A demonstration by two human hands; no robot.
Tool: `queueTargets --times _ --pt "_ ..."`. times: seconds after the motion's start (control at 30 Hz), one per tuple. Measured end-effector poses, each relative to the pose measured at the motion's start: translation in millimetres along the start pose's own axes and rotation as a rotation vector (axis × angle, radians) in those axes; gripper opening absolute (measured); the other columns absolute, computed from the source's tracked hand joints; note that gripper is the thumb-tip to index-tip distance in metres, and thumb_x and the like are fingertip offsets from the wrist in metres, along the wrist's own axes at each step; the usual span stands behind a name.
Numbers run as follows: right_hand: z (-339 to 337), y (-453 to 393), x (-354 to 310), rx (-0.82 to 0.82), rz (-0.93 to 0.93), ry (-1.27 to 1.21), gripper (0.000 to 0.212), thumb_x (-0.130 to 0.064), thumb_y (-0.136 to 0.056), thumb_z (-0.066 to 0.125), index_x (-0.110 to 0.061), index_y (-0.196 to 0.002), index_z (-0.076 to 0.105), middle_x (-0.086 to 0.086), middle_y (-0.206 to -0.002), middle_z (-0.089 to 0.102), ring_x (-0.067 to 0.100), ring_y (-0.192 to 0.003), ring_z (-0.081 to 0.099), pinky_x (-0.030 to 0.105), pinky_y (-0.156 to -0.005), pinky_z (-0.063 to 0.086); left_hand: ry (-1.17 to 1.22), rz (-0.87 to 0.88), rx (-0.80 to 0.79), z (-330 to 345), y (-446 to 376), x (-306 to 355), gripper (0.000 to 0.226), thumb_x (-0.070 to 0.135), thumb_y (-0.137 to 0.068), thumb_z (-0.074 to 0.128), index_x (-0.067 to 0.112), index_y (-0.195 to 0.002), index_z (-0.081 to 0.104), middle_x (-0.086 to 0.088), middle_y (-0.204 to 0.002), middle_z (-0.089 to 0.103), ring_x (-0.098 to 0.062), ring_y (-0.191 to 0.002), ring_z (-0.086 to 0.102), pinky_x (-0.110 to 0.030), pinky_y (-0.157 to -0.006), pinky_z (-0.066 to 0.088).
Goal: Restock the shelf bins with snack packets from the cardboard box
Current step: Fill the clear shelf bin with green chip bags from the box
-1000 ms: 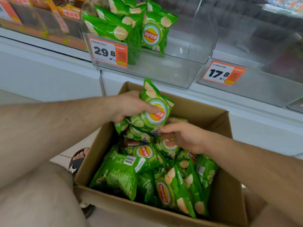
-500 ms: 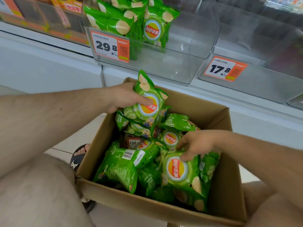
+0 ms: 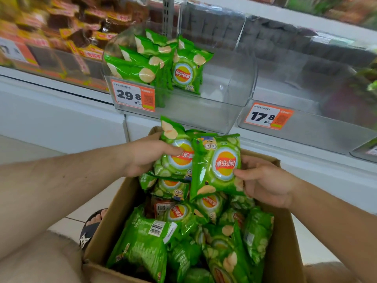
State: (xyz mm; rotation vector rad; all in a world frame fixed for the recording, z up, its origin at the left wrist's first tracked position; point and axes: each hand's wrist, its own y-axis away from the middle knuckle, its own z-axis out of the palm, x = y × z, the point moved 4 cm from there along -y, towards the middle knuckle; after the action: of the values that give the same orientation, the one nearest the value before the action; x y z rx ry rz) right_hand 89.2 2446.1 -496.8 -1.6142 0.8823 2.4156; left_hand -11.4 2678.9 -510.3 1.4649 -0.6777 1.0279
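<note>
Both my hands hold green snack packets above the open cardboard box (image 3: pixel 114 217), below the clear shelf bin (image 3: pixel 234 94).

My left hand (image 3: pixel 146 156) grips a small stack of packets (image 3: pixel 173 160), thumb curled across the front of the top one, more hanging beneath it. My right hand (image 3: pixel 265 180) pinches a single packet (image 3: pixel 216 166) by its right edge, logo upside down, its left edge overlapping the stack. Under both hands the box is full of loose packets (image 3: pixel 183 237). The bin above holds a few packets (image 3: pixel 159 60) at its left side, behind the 29.8 price tag (image 3: pixel 132 94).
</note>
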Motion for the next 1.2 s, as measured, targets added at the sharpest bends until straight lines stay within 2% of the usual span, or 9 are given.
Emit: queueTargets --times 0.07,0.2,0.37,0.53,0.7,0.8,0.97,1.07,1.2 --pt "6.1 3.1 -5.1 0.02 -0.021 -0.006 0.04 -0.005 -0.079 0.069 0.004 -0.117 0.057 0.015 -0.086 0.074 0.021 -0.081 0.072 0.03 -0.077 0.057 0.023 -0.004 -0.016 8.2 0.9 2.5 0.053 0.007 -0.082 0.073 0.025 -0.128 0.055 0.0 -0.115 0.073 -0.023 -0.112 0.066 -0.047 -0.108 0.042" --pt "-4.8 3.2 -21.4 0.089 -0.119 0.095 0.091 -0.023 -0.042 0.097 -0.001 -0.122 0.059 0.022 -0.118 0.067 0.038 -0.107 0.066 0.044 -0.09 0.057 -0.002 0.006 0.005 7.8 5.4 7.4 0.05 0.0 -0.08 0.069 0.023 -0.123 0.057 -0.003 -0.113 0.074 -0.025 -0.11 0.067 -0.046 -0.104 0.046" --pt "-1.7 20.6 -69.4 0.124 -0.23 0.742 0.038 -0.003 -0.061 0.086 -0.013 -0.093 0.067 0.0 -0.088 0.073 0.018 -0.082 0.071 0.023 -0.068 0.054 -0.102 0.03 0.081 -5.7 9.7 18.2 0.05 0.004 -0.08 0.071 0.022 -0.125 0.056 -0.003 -0.111 0.073 -0.025 -0.104 0.069 -0.041 -0.095 0.053" --pt "47.2 16.0 -80.3 -0.015 -0.162 1.218 0.045 -0.019 -0.069 0.088 -0.044 -0.101 0.068 -0.024 -0.102 0.065 -0.004 -0.095 0.063 0.015 -0.077 0.049 -0.241 0.013 -0.037 10.9 13.4 22.2 0.05 0.006 -0.082 0.074 0.032 -0.12 0.056 0.004 -0.108 0.073 -0.016 -0.1 0.07 -0.031 -0.088 0.054" --pt "63.6 0.1 -81.4 0.029 -0.306 1.177 0.057 -0.02 -0.059 0.094 -0.031 -0.103 0.058 -0.013 -0.098 0.065 0.0 -0.078 0.061 0.018 -0.068 0.048 -0.318 -0.007 -0.187 36.8 20.6 20.4 0.042 0.005 -0.077 0.069 0.022 -0.115 0.063 -0.005 -0.107 0.075 -0.022 -0.099 0.071 -0.033 -0.086 0.056" --pt "60.4 -6.0 -78.6 0.087 -0.348 1.01 0.061 -0.017 -0.059 0.093 -0.029 -0.107 0.059 -0.004 -0.101 0.065 0.003 -0.074 0.062 0.026 -0.07 0.05 -0.218 -0.031 -0.27 39.1 21.3 15.0 0.065 0.025 -0.052 0.073 0.022 -0.117 0.066 -0.01 -0.117 0.071 -0.031 -0.111 0.066 -0.043 -0.101 0.05" --pt "59.0 -5.2 -78.5 0.196 -0.465 0.82 0.058 -0.017 -0.062 0.091 -0.031 -0.109 0.059 0.009 -0.108 0.065 0.017 -0.079 0.063 0.041 -0.077 0.054 -0.228 0.07 -0.416 46.5 32.1 23.5 0.11 0.068 -0.025 0.09 0.037 -0.123 0.052 0.012 -0.113 0.073 -0.008 -0.106 0.068 -0.021 -0.082 0.055" --pt "62.7 -3.9 -77.8 0.209 -0.525 0.738 0.059 -0.014 -0.061 0.09 -0.032 -0.107 0.058 0.006 -0.105 0.066 0.027 -0.083 0.065 0.045 -0.081 0.054 -0.241 0.05 -0.38 49.9 31.8 24.9 0.117 0.053 -0.026 0.097 0.035 -0.129 0.045 0.006 -0.116 0.072 -0.016 -0.108 0.068 -0.032 -0.089 0.056" --pt "66.4 2.8 -82.5 0.316 -0.573 0.873 0.057 -0.041 -0.06 0.091 -0.036 -0.105 0.057 -0.005 -0.105 0.066 0.015 -0.09 0.065 0.027 -0.079 0.053 -0.206 0.058 -0.261 49.4 33.8 30.5 0.082 0.018 -0.055 0.085 0.026 -0.129 0.05 -0.003 -0.11 0.074 -0.024 -0.101 0.071 -0.042 -0.091 0.056"
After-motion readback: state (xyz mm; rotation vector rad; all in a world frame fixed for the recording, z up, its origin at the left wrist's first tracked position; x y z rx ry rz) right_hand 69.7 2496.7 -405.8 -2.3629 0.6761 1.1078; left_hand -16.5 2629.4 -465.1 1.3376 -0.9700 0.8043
